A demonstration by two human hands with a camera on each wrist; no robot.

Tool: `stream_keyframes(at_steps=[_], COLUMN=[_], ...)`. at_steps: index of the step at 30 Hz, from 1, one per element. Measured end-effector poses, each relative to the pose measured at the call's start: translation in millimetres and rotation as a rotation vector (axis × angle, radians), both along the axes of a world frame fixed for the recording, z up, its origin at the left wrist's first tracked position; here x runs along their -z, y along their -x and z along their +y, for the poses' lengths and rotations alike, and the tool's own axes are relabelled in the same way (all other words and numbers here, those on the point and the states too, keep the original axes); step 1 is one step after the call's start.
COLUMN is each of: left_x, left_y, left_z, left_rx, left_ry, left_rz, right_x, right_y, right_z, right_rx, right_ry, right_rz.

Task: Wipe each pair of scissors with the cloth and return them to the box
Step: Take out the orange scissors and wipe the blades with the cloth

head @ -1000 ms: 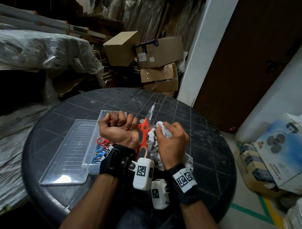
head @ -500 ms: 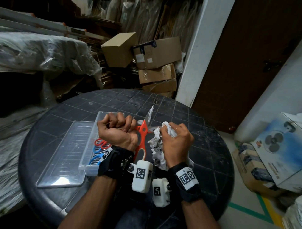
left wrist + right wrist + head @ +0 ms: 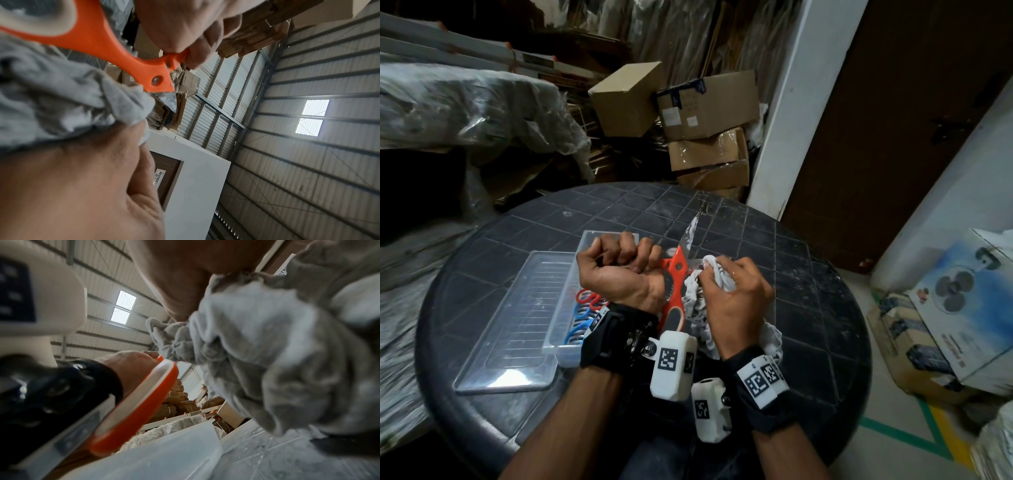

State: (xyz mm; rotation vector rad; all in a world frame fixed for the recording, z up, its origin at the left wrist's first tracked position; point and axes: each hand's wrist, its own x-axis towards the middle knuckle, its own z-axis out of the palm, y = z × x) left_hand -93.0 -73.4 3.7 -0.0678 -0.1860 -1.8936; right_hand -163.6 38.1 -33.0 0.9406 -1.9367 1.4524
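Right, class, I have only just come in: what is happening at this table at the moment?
A person is cleaning scissors. The left hand grips the orange scissors by one handle, blades open. The right hand holds a bunched white cloth against them near the pivot. Beside them, an open clear plastic box holds red and blue scissors, its lid lying alongside on the dark round table.

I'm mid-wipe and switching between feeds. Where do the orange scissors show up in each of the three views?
Head: orange scissors at centre, between the left hand and the right hand, blades pointing away.
Left wrist: upper left, the orange handle runs down to the pivot screw.
Right wrist: lower centre-left, only the orange handle loop.
Shared landmark: the grey cloth, touching the scissors in every view.
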Motion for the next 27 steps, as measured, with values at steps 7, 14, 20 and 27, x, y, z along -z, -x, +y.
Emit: stream_keyframes(at_steps=[7,14,20,27], left_x=[-2.0,-1.2,0.3,0.1], left_y=[-1.5,-0.3,0.1,-0.5], left_z=[4.1,4.8,4.8,4.3], left_rx=[0.012,0.014,0.017,0.012], left_ry=[0.022,0.050,0.053,0.052], left_rz=[0.002,0.024,0.020,0.005], right_x=[0.4,-1.0,-1.0,-0.6], right_y=[0.4,5.6,8.9,10.3], right_z=[-0.1,1.1,1.3,1.3], right_rx=[0.010,0.053,0.067,0.074], right_ry=[0.038,0.054,0.023,0.007], right_rz=[-0.024,-0.068,-0.064,-0.069])
